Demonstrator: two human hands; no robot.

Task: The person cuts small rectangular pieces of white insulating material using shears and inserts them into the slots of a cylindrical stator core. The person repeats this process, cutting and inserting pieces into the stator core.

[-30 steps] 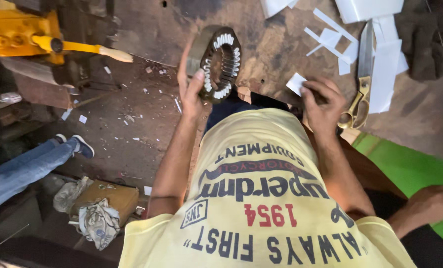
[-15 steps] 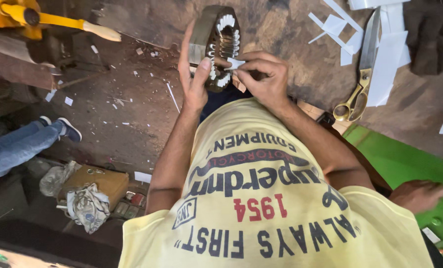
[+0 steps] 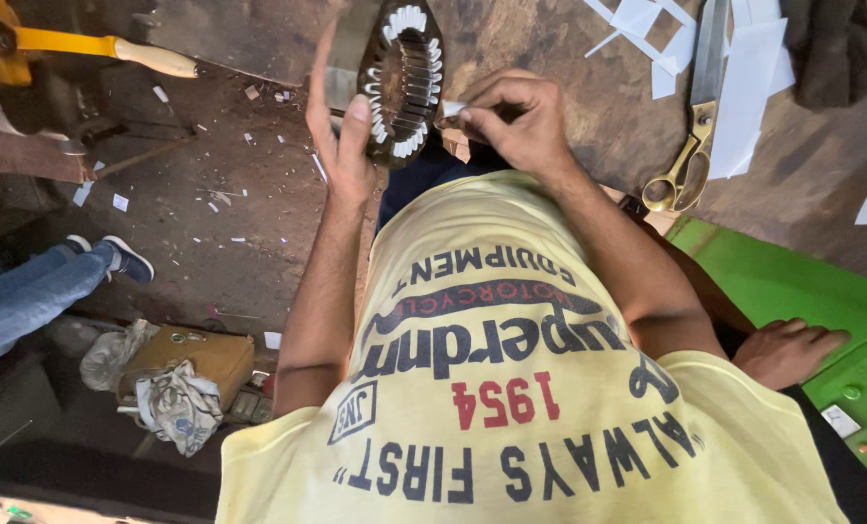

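Stator core (image 3: 401, 82): round metal ring with white slot liners around its inner bore, held on edge at the near rim of the dark, stained surface (image 3: 550, 39). Left hand (image 3: 341, 146) cups its outer side, palm against the ring, fingers (image 3: 322, 73) stretched up along the housing, loose rather than clenched. Right hand (image 3: 511, 121) sits just beside the ring's other side, fingers pinched tight on a small white paper strip (image 3: 451, 109) whose tip is at the slots; can't tell if it is already inside one.

Further out on the surface: brass-handled scissors (image 3: 691, 126) lying flat, blades pointing away, with cut white paper pieces (image 3: 744, 87) next to and beyond them. Green panel (image 3: 793, 291) to the right of the body. Floor on the left is littered with paper scraps (image 3: 120, 202); a yellow tool with a wooden handle (image 3: 84, 44) is at top left. Another person's jeans-clad leg and shoe (image 3: 74, 272) is well off to the left, near a bundled rag (image 3: 176, 403).
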